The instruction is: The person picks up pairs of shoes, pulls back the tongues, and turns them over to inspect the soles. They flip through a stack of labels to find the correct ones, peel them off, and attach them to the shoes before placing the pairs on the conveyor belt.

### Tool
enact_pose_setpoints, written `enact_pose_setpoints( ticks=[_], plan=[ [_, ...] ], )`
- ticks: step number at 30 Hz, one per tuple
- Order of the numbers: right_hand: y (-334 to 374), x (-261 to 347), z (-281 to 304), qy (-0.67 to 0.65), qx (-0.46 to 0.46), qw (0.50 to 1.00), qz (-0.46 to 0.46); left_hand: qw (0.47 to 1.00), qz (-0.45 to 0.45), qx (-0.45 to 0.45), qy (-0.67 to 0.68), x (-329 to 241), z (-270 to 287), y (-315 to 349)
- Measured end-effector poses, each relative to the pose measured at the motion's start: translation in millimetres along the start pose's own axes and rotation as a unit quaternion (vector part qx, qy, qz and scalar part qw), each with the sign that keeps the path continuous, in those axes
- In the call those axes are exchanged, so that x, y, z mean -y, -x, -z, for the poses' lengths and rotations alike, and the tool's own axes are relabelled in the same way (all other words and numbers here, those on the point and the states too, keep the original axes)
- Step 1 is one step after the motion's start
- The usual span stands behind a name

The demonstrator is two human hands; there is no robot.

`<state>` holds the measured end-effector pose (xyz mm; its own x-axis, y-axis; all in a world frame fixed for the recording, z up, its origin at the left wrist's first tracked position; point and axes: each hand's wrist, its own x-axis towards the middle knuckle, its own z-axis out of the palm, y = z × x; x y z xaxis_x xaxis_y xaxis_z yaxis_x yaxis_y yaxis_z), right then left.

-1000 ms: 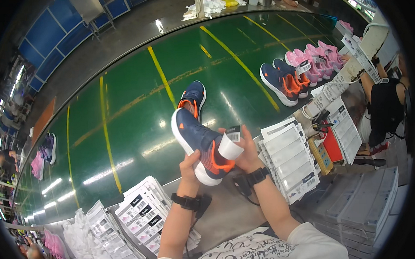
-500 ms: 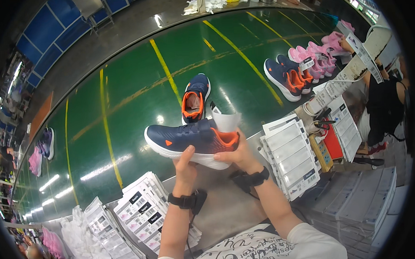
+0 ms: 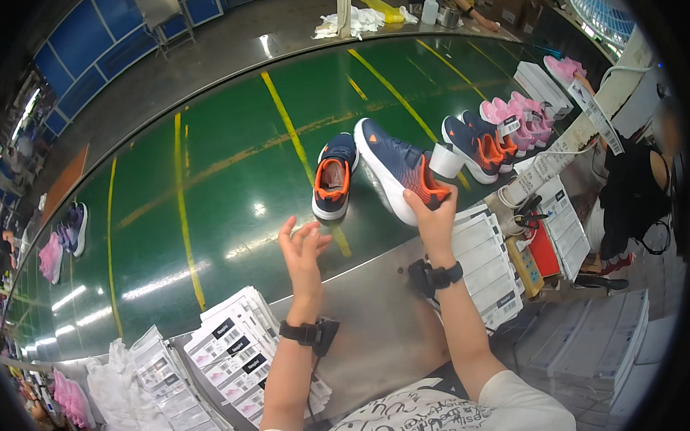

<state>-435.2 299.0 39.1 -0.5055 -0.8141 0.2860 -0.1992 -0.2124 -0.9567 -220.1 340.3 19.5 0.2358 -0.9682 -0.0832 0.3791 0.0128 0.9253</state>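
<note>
My right hand (image 3: 435, 215) grips a navy sneaker (image 3: 397, 163) by its heel; the shoe has an orange lining, a white sole and a strap. A white paper tag (image 3: 446, 160) sticks out at its collar. The shoe is tilted, toe pointing away, with its sole turned partly to the left. Left of it, the matching sneaker (image 3: 334, 177) rests upright on the green belt, its opening toward me and something pale inside. My left hand (image 3: 304, 244) holds nothing, fingers apart, just short of that resting shoe's heel.
The green belt (image 3: 228, 174) has yellow lines. Navy sneakers (image 3: 477, 144) and pink shoes (image 3: 519, 119) stand at right; purple shoes (image 3: 76, 229) at far left. Printed sheets (image 3: 235, 347) and white tissue (image 3: 125, 387) lie near left, more sheets (image 3: 482, 267) near right. A person works at far right.
The held sneaker has swung right and away, its toe now pointing forward. My left hand has let go of it. A white box has appeared by the pink shoes.
</note>
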Motion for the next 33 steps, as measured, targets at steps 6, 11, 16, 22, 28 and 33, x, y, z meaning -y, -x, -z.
enact_pose_setpoints(
  ticks=[6, 11, 16, 22, 28, 33],
  plan=[
    [-3.1, -47.7, 1.4, 0.285, 0.175, 0.942, 0.013, 0.999, 0.021, -0.021, -0.037, 11.8, 2.5, -7.0],
    [20.8, 16.2, -23.7, 0.471, 0.134, 0.861, 0.135, 0.996, 0.05, -0.023, -0.064, 13.1, 11.7, -10.3],
    [23.9, 31.5, -71.1, 0.309, 0.199, 0.869, 0.332, 0.99, 0.138, 0.003, -0.039, 13.1, 17.8, -13.6],
    [12.5, -22.4, -91.9, 0.347, 0.257, 0.855, 0.286, 0.982, 0.181, -0.014, 0.058, 8.6, 11.2, -12.1],
    [29.5, 18.3, -42.2, 0.129, 0.36, 0.904, 0.193, 0.924, 0.324, -0.02, 0.202, -13.7, 5.0, -15.4],
    [70.8, 40.7, -10.4, 0.022, 0.396, 0.916, 0.061, 0.899, 0.247, 0.087, 0.352, 14.6, 11.3, -24.9]
  ],
)
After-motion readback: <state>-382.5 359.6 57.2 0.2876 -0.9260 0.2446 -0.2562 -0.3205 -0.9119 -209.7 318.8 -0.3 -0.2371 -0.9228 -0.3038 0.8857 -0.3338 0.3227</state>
